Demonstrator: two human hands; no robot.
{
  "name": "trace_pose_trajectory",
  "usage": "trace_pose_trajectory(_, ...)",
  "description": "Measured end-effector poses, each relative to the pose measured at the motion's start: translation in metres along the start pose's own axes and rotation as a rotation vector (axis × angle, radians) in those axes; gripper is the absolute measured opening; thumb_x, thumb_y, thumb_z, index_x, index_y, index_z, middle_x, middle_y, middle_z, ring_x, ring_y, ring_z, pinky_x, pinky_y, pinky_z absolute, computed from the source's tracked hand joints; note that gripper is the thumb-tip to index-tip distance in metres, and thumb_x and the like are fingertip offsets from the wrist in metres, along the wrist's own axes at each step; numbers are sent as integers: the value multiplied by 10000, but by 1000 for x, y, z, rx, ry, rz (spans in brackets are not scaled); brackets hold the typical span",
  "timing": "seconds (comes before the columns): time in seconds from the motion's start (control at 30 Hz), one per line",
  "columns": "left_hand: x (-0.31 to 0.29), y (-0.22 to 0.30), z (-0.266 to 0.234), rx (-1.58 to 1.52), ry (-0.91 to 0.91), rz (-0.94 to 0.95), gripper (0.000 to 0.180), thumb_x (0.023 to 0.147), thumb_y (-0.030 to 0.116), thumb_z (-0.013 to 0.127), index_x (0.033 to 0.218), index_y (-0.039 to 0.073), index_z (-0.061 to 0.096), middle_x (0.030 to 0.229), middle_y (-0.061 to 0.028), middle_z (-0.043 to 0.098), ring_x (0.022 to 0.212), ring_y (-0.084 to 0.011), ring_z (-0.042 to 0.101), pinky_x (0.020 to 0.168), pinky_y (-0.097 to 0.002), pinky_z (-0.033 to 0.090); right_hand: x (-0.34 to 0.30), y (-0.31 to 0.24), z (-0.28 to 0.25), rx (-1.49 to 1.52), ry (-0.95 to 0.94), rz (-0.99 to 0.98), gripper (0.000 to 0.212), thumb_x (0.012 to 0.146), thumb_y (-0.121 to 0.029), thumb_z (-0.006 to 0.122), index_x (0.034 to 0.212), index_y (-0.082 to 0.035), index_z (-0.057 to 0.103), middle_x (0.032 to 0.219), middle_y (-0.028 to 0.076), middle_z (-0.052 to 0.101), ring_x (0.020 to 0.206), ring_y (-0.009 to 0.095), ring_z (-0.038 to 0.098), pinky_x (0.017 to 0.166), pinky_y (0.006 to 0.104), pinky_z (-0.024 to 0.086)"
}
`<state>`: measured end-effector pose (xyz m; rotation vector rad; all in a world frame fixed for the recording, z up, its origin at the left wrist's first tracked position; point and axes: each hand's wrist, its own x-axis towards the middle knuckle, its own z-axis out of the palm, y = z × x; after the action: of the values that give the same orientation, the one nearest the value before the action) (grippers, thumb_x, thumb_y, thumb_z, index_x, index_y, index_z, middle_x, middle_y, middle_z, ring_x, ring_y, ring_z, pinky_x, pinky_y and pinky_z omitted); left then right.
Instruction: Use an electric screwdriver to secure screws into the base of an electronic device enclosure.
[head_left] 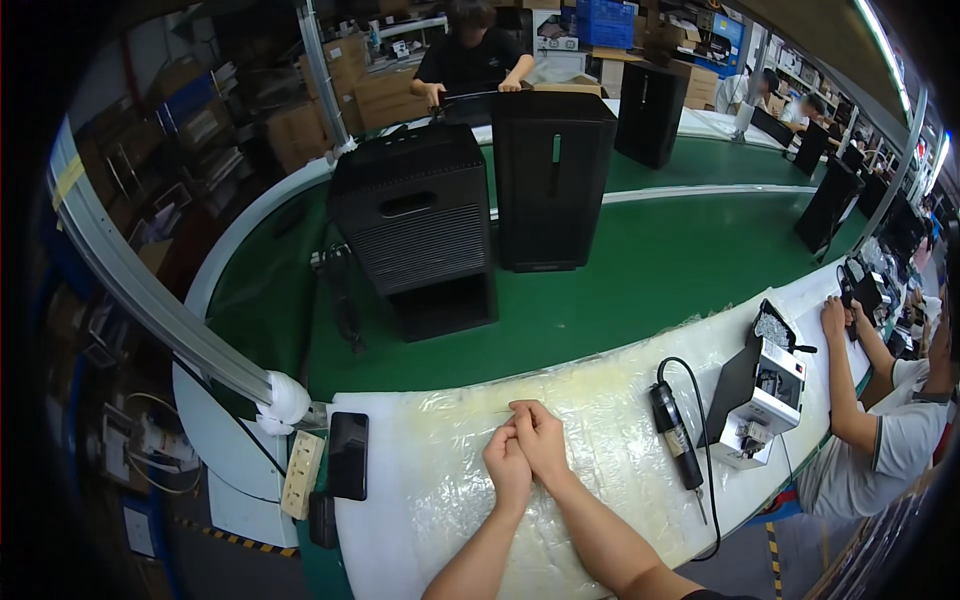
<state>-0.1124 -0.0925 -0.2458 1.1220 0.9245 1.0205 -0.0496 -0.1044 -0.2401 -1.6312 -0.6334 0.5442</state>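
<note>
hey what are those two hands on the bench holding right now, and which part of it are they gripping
It cannot be told. The left hand and right hand are pressed together, fingertips pinched, over the plastic-wrapped mat; anything between them is too small to see.

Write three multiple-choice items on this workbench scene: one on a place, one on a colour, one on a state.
1. Where does the phone lie?
A. left of the hands
B. on the belt
C. beside the white box

2. What colour is the belt?
A. grey
B. green
C. blue

3. How are the left hand and right hand?
A. far apart
B. gripping the screwdriver
C. pressed together

Answers:
1 A, it rests at the bench's left edge.
2 B, green shows around the black speakers.
3 C, they meet over the plastic sheet, the screwdriver untouched.
</note>
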Motion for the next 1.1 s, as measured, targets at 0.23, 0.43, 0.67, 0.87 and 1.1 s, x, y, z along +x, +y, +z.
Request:
trace_pose_trajectory(0.23, 2, -9, -6, -3, -17, -34, 222, 919, -33, 425, 871, -80, 636, 1087, -161, 694, 929, -173, 627, 829, -288, 499, 0, -4, 2, 18, -1, 1, 257, 971, -158, 528, 1049, 39, 674, 794, 127, 694, 722, 157, 642, 670, 294, 516)
trace_pose_trajectory(0.43, -1, -5, -2, -9, -6, -46, 201, 921, -22, 448, 842, -59, 629, 959, -97, 679, 849, -121, 591, 768, -260, 486, 0, 5, 2, 45, -6, 19, 241, 974, -150, 532, 1050, 31, 672, 781, 112, 686, 713, 144, 633, 656, 282, 510)
trace_pose_trajectory(0.67, -1, 0, -1, 4, 4, -31, 206, 927, -22, 450, 833, -52, 630, 902, -73, 678, 830, -105, 580, 762, -253, 484, 2, 7, 3, 69, -13, 10, 243, 987, -149, 525, 1044, 42, 664, 779, 104, 682, 708, 133, 623, 651, 275, 505)
trace_pose_trajectory(0.87, -1, 2, 0, -1, 0, -24, 201, 919, -29, 446, 835, -54, 627, 902, -81, 680, 825, -111, 582, 762, -255, 487, 1, 5, 2, 71, -16, 11, 250, 993, -158, 522, 1048, 41, 662, 776, 105, 680, 708, 133, 622, 652, 276, 505)
trace_pose_trajectory(1.1, -1, 2, -1, 2, -5, -24, 203, 918, -28, 445, 837, -55, 629, 886, -78, 676, 813, -109, 577, 745, -255, 481, 0, 1, 1, 63, -18, 2, 249, 994, -157, 522, 1044, 43, 662, 770, 103, 679, 707, 133, 623, 652, 278, 506)
